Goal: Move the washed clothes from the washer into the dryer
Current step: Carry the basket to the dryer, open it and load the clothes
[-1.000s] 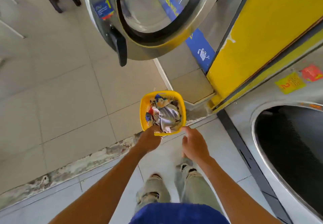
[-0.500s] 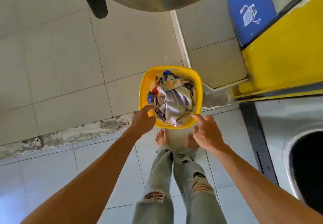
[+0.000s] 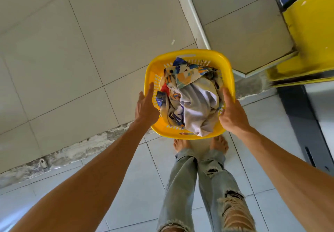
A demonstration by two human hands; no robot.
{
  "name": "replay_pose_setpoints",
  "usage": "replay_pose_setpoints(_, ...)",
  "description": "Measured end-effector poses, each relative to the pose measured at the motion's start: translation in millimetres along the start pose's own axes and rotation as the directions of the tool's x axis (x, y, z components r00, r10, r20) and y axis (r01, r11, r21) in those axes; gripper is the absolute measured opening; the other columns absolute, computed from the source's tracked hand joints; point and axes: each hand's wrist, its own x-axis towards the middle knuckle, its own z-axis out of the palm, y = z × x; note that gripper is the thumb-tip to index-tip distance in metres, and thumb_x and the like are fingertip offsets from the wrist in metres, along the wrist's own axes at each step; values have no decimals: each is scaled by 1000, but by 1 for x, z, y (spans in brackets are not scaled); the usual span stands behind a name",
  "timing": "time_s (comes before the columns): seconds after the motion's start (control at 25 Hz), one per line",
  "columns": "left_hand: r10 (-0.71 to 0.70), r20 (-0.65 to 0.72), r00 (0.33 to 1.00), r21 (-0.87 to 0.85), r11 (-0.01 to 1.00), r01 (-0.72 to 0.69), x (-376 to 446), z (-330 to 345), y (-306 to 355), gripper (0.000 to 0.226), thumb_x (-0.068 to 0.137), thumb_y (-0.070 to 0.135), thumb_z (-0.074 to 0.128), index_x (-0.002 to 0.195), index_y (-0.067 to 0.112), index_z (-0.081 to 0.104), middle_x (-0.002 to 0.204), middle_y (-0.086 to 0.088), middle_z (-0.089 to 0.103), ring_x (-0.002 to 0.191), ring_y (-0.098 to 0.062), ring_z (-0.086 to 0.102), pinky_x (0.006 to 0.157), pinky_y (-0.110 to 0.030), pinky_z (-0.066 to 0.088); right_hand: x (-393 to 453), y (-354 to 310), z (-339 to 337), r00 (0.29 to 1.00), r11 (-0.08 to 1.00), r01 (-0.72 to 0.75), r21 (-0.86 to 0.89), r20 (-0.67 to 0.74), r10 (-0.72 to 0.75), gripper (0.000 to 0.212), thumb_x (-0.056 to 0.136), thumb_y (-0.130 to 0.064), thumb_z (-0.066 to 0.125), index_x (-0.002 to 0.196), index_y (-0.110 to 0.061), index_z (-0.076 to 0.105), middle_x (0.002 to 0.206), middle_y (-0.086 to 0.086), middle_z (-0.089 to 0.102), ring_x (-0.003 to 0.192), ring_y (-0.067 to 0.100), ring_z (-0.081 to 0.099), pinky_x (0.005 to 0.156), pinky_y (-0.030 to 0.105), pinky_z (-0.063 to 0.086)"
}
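Yellow plastic basket (image 3: 188,53) centre frame, both hands at its sides. Left hand (image 3: 146,107) flat and open, fingers straight, lying against the basket's left rim, not wrapped round it. Right hand (image 3: 232,113) open too, thumb up along the right rim, palm against the outer wall; can't tell if the fingers underneath are curled on it. Washed clothes (image 3: 191,96) piled inside the basket, between the two hands: pale grey cloth on top, patterned blue/orange fabric toward the far rim, bit of red on the left. Basket sits just above the person's bare feet (image 3: 181,144), ripped light jeans (image 3: 213,186) lower centre. Floor: beige tiles (image 3: 54,59) upper left, rough concrete strip (image 3: 75,148) running diagonally, paler grey tiles (image 3: 141,192) below it. Yellow panel (image 3: 310,32) upper right, grey machine front (image 3: 321,114) at right edge
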Motion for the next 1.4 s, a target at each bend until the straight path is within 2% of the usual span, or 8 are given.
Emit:
replay_pose_setpoints(0.16,99,36,994,27,995,-100,-3,-8,1,102,79,-9,57,155,34,5,144,-15,46,113,-37,55,77,-43,53,-19,12,0,1000,999,-8,34,-18,9,77,97,-7,47,158,-36,9,118,22,63,86,35,58,69,34,40)
replay_pose_setpoints(0.48,251,283,926,133,945,-297,-52,44,59,91,83,-8,46,154,38,12,135,-18,54,107,-36,58,73,-41,46,-131,97,-11,940,908,-339,246,51,337,71,101,-8,40,157,-38,8,144,21,50,117,44,57,94,47,51)
replay_pose_setpoints(0.6,311,404,860,102,919,-381,-62,86,93,90,83,-7,44,152,43,16,101,-20,63,68,-26,59,63,-45,51,-159,146,-8,881,840,-467,276,70,467,74,98,-5,40,157,-38,8,149,17,46,122,44,54,97,48,50)
replay_pose_setpoints(0.68,316,428,847,101,914,-392,-67,117,113,89,82,-8,42,150,45,19,109,-19,65,56,-20,54,46,-35,44,-170,174,-8,851,804,-517,294,79,519,77,95,-3,41,157,-37,8,152,14,44,126,43,51,99,47,46)
replay_pose_setpoints(0.84,424,417,804,141,843,-518,-75,190,146,83,84,-9,42,147,44,32,147,-9,48,94,-31,66,46,-22,34,-172,243,0,835,789,-529,314,29,549,74,97,-7,42,158,-36,9,154,12,41,130,42,48,102,46,43)
replay_pose_setpoints(1.16,550,276,788,96,801,-592,-89,293,157,60,80,-9,45,117,35,63,131,-2,57,115,-28,57,81,-32,44,-141,353,40,811,749,-526,404,-27,584,68,96,-4,37,154,-38,25,146,15,49,125,42,50,97,49,45)
replay_pose_setpoints(1.24,556,246,794,87,803,-590,-95,299,155,59,80,-10,46,117,32,64,131,-4,55,121,-28,52,91,-36,45,-141,364,45,792,787,-479,389,-195,578,62,91,1,44,147,-26,44,139,20,51,124,41,49,94,48,47)
replay_pose_setpoints(1.4,608,-63,791,53,794,-606,-119,293,180,55,75,-10,46,115,23,65,139,-8,48,133,-27,40,100,-29,32,-135,351,42,581,910,-251,330,-701,414,36,88,-13,60,124,-12,61,126,18,57,116,35,52,87,50,49)
